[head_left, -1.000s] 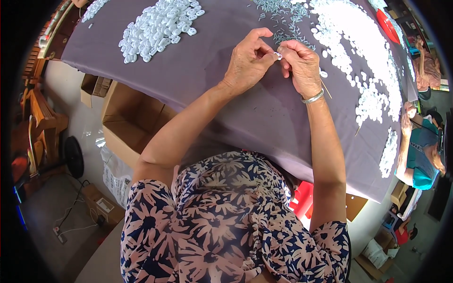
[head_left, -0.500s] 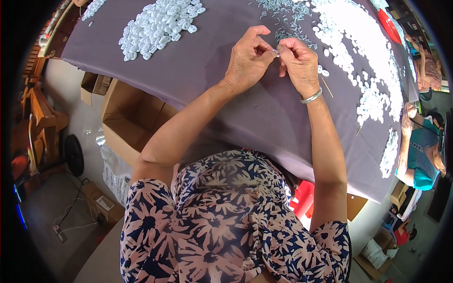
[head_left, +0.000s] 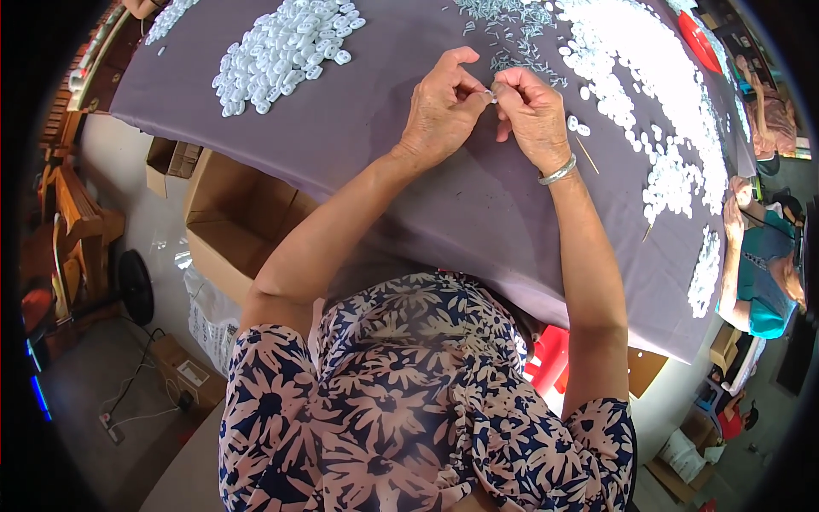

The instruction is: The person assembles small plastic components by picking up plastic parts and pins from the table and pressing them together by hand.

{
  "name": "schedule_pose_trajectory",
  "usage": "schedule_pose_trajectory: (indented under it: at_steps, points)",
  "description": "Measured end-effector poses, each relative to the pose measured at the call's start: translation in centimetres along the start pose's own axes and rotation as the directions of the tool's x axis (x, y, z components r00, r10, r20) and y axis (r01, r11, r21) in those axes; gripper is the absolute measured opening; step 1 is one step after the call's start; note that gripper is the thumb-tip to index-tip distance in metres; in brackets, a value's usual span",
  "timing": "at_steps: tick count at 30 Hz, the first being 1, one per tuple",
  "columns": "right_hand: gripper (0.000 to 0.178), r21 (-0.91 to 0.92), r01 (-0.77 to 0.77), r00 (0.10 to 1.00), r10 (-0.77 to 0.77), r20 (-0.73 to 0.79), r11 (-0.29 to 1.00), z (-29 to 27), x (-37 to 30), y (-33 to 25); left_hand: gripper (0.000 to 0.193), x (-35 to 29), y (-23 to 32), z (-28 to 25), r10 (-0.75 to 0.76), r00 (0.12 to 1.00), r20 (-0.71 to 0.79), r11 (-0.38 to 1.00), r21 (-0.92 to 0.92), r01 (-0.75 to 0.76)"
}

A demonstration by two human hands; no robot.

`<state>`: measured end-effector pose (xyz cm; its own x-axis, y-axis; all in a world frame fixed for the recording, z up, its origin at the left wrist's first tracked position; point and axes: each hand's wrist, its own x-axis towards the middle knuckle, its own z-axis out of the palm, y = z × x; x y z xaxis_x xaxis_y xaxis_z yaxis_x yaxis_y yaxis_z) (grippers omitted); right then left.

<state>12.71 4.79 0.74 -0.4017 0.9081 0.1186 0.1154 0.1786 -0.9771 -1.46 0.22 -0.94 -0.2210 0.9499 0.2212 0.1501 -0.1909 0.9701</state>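
Note:
Over the dark cloth-covered table, my left hand point(head_left: 442, 107) and my right hand point(head_left: 535, 119) meet fingertip to fingertip. Between them is a small white plastic piece point(head_left: 490, 96), pinched by the thumb and finger of my left hand. My right thumb and fingers close at its other side; whether they grip it or a smaller part is hidden. Just beyond the hands lie scattered small grey-blue pins point(head_left: 520, 30). Two loose white pieces point(head_left: 577, 125) and a thin wooden stick point(head_left: 587, 154) rest beside my right wrist, which wears a silver bangle point(head_left: 559, 170).
A heap of white oval pieces point(head_left: 277, 55) sits at the far left of the table point(head_left: 341, 111). Many white round pieces point(head_left: 674, 183) spread along the right, near a red dish point(head_left: 699, 43). An open cardboard box point(head_left: 230, 213) stands below the left edge. A co-worker point(head_left: 768, 264) is at the right.
My hands stay joined at the small white piece, with little finger movement. The whole view has shifted slightly. At the right, the co-worker's hands have come closer together.

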Motion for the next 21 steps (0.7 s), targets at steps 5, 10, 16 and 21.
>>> schedule_pose_trajectory:
  at_steps: [5, 10, 16, 21]
  points:
    - [0.012, 0.005, -0.025, 0.999, 0.025, 0.042, 1.0, -0.4, -0.1, -0.6, 0.044, -0.1, 0.1, -0.2, 0.035, 0.999, 0.026, 0.999, -0.015, -0.035]
    - [0.016, 0.181, -0.092, 0.996, 0.091, 0.013, 0.979, -0.9, -0.1, -0.8, 0.044, -0.2, 0.3, 0.0, 0.02, 0.999, 0.047, 0.998, -0.064, -0.017]
    - [0.012, 0.066, -0.02, 0.976, 0.033, -0.215, 0.998, -4.7, 1.0, -2.2, 0.043, 0.1, -0.2, 0.1, 0.052, 0.997, 0.048, 0.99, -0.133, -0.046]
    - [0.015, -0.175, -0.118, 0.989, 0.101, -0.104, 0.977, -11.8, 0.3, -2.9, 0.042, 0.0, 0.4, 0.0, 0.036, 0.998, 0.051, 0.991, -0.128, -0.029]
